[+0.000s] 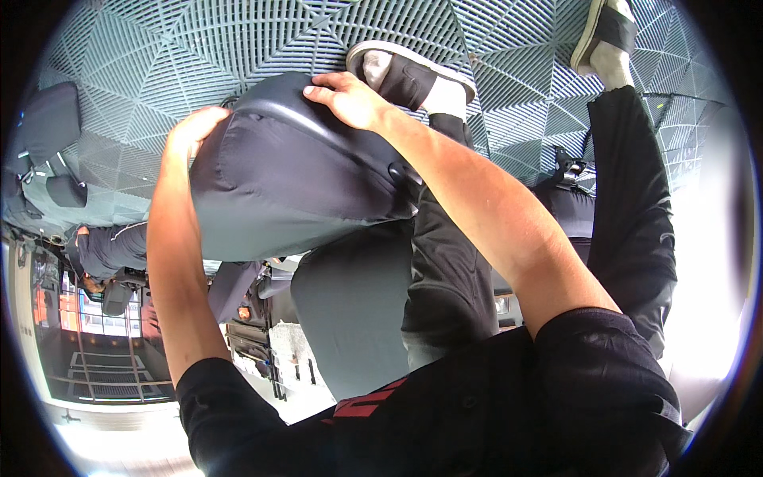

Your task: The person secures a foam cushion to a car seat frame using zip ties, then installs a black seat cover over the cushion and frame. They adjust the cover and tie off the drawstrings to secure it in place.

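A bulky dark seat cushion (294, 163), covered in smooth black fabric, stands in front of me over the floor mat. A shiny raised band runs along its far edge. My left hand (193, 133) grips its far left corner, with the fingertips partly hidden behind the edge. On the far top edge rests my right hand (347, 100), its fingers bent over the rim and its thumb lying on the cover. Beneath and nearer to me is another dark padded seat piece (350, 306), which neither hand touches.
Ribbed grey plastic floor tiles (238, 40) spread around. My sandalled foot (409, 78) is close by the cushion's right side. More dark seat parts (54, 127) lie at the far left. Another person's dark-clothed leg (119, 245) shows at left. A dark seat piece (568, 203) sits between my legs.
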`<action>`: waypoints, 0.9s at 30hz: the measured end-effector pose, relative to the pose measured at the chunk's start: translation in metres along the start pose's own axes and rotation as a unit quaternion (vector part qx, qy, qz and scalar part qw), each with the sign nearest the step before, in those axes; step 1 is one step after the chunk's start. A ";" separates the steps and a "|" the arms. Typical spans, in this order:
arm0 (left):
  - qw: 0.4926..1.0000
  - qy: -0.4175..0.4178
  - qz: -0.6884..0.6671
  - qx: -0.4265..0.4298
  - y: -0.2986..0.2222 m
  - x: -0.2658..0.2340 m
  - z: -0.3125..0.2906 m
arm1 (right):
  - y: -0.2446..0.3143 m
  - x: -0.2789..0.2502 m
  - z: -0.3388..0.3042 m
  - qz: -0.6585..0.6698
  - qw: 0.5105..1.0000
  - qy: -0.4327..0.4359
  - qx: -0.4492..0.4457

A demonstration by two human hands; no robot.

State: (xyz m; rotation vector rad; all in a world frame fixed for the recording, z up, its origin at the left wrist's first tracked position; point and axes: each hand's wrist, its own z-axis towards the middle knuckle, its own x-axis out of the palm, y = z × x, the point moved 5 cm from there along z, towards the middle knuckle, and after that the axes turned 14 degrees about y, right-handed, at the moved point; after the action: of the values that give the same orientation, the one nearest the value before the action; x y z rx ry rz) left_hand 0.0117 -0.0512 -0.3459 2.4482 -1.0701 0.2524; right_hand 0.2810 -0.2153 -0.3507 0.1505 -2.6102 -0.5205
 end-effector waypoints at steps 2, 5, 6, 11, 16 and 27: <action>0.999 -0.001 -0.001 0.040 0.037 -0.033 0.018 | -0.001 0.003 0.002 0.007 1.000 0.029 -0.003; 1.000 -0.011 0.001 0.029 0.029 -0.033 0.032 | -0.011 -0.004 -0.009 -0.013 0.998 -0.047 0.029; 1.000 -0.012 0.000 0.016 0.026 -0.027 0.028 | -0.010 -0.001 -0.024 -0.012 0.995 -0.088 0.045; 0.966 -0.091 0.172 0.172 -0.002 -0.023 0.001 | -0.069 0.033 -0.087 0.242 0.903 -0.347 0.078; 0.777 -0.494 0.018 0.390 -0.007 0.075 -0.131 | -0.066 0.084 -0.212 0.399 0.860 -0.260 0.180; 0.576 -0.111 -0.789 0.180 0.121 0.479 -0.043 | -0.064 -0.036 -0.216 0.245 0.955 -0.015 0.166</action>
State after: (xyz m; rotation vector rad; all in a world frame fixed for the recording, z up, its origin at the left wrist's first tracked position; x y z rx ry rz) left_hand 0.2502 -0.4136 -0.1056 2.7311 1.4725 -0.4883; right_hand 0.4154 -0.3395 -0.2141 -0.3937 -2.6097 0.0927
